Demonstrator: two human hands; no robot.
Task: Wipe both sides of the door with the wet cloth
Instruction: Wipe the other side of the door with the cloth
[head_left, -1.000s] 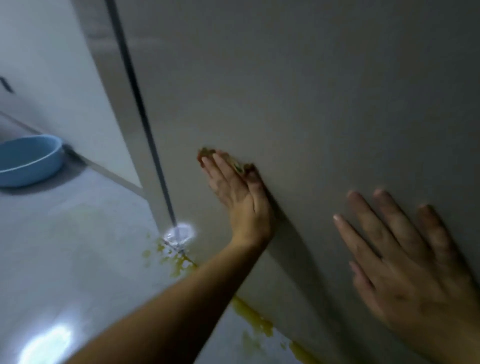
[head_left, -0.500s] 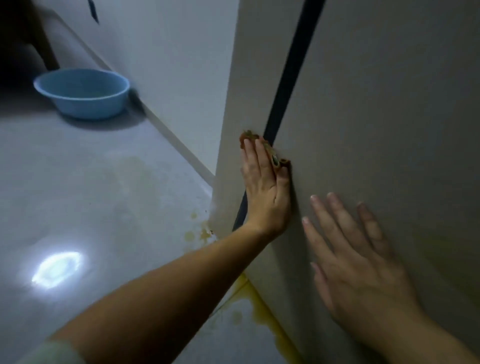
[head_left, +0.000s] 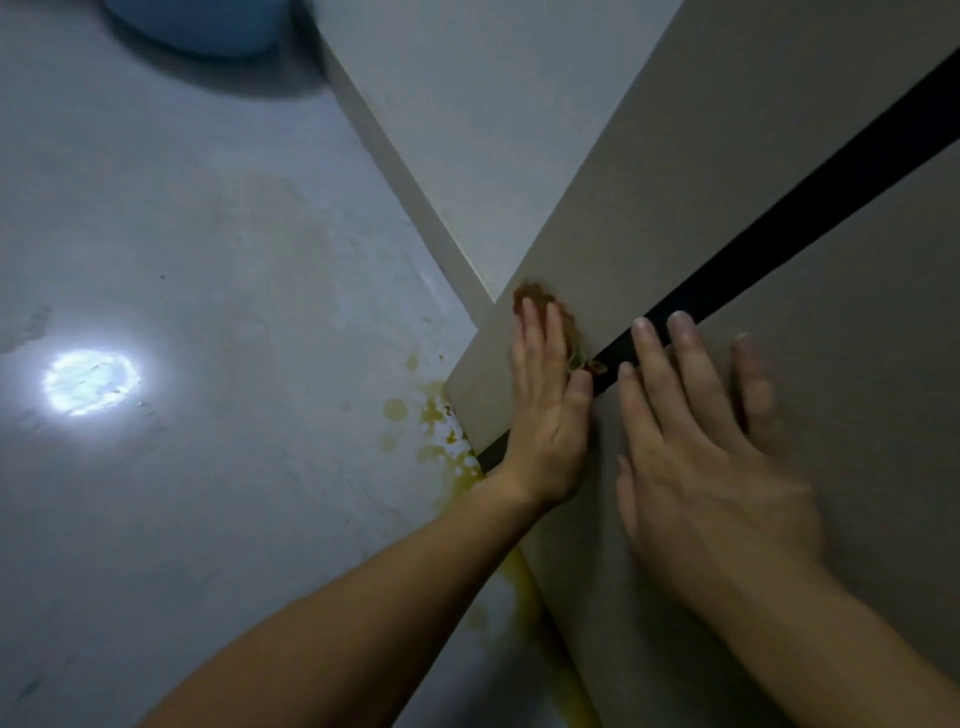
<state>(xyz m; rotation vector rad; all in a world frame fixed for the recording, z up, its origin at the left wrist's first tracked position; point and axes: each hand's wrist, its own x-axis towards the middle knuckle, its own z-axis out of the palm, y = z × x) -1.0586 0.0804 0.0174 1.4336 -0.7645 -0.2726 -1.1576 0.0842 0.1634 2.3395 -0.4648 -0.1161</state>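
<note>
The beige door (head_left: 841, 322) fills the right side, with a black vertical gap (head_left: 779, 234) running down it. My left hand (head_left: 545, 415) presses flat on a brownish wet cloth (head_left: 532, 297) against the panel left of that gap, low down near the floor. Only the cloth's edges show past my fingers. My right hand (head_left: 696, 447) lies flat with its fingers apart on the door just right of the gap, its fingertips touching the black strip. It holds nothing.
A blue basin (head_left: 208, 26) stands on the grey floor at the top left, beside the white wall (head_left: 493, 104). Yellow stains (head_left: 431, 415) spread on the floor along the door's foot. A bright light reflection (head_left: 91, 382) lies on the floor.
My left hand slid the cloth leftward, from the door face across the black gap onto the left panel. My right hand followed to the gap. The view tilted down.
</note>
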